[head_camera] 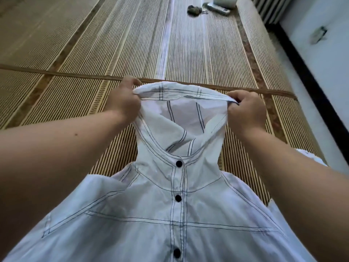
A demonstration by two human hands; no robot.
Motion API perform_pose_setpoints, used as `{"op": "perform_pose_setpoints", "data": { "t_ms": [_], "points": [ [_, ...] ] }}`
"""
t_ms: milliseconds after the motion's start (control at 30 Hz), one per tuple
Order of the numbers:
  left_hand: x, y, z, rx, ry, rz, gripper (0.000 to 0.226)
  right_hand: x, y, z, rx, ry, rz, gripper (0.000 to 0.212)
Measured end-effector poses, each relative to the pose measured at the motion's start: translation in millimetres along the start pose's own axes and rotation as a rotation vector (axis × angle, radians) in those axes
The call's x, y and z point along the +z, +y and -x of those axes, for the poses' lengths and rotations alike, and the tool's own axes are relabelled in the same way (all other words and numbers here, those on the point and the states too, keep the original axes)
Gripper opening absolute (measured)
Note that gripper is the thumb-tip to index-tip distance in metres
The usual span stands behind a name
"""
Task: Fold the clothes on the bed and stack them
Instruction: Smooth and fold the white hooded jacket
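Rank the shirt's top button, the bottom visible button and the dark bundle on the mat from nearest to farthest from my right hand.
1. top button, centre of the shirt, nearest the right hand.
2. bottom button, lowest in frame.
3. dark bundle, far end of the mat.

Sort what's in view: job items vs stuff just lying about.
Job:
- hooded shirt, hood lifted
- left hand and right hand, both gripping the hood's rim
- bed mat, the work surface

Lying about:
- dark lump, far end of the mat
- remote, beside the lump
- radiator, by the wall
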State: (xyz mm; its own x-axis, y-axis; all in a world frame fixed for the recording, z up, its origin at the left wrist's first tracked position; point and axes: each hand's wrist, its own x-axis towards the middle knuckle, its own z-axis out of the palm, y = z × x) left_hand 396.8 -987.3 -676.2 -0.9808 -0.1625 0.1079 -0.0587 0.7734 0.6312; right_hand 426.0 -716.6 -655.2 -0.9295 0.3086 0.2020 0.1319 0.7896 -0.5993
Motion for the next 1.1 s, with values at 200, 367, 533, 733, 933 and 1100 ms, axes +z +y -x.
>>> {"op": "perform_pose_setpoints", "data": {
  "t_ms": [200,367,533,733,933,1100],
  "points": [
    [-13,-8,18,0.283,0.095,-0.360,0.017,-10,16,31,-0.211,0.227,-0.063,0.030],
    [-35,-40,61,0.636,-0.211,-0.309,0.031,-17,54,77,-0.598,-0.003,0.098,0.022],
    [-38,-58,89,0.591,-0.698,-0.372,0.030,-20,66,89,-0.413,-0.255,0.010,0.035],
    [12,-10,38,-0.269,-0.528,0.227,0.070,9,24,21,0.566,-0.671,-0.494,0.049],
    [11,1,21,-0.333,-0.745,0.190,0.016,0,14,-1,0.492,-0.732,-0.629,0.022],
    [-30,11,-13,-0.339,-0.451,0.584,0.019,-10,1,-21,0.204,-0.381,-0.547,0.015]
  ]
}}
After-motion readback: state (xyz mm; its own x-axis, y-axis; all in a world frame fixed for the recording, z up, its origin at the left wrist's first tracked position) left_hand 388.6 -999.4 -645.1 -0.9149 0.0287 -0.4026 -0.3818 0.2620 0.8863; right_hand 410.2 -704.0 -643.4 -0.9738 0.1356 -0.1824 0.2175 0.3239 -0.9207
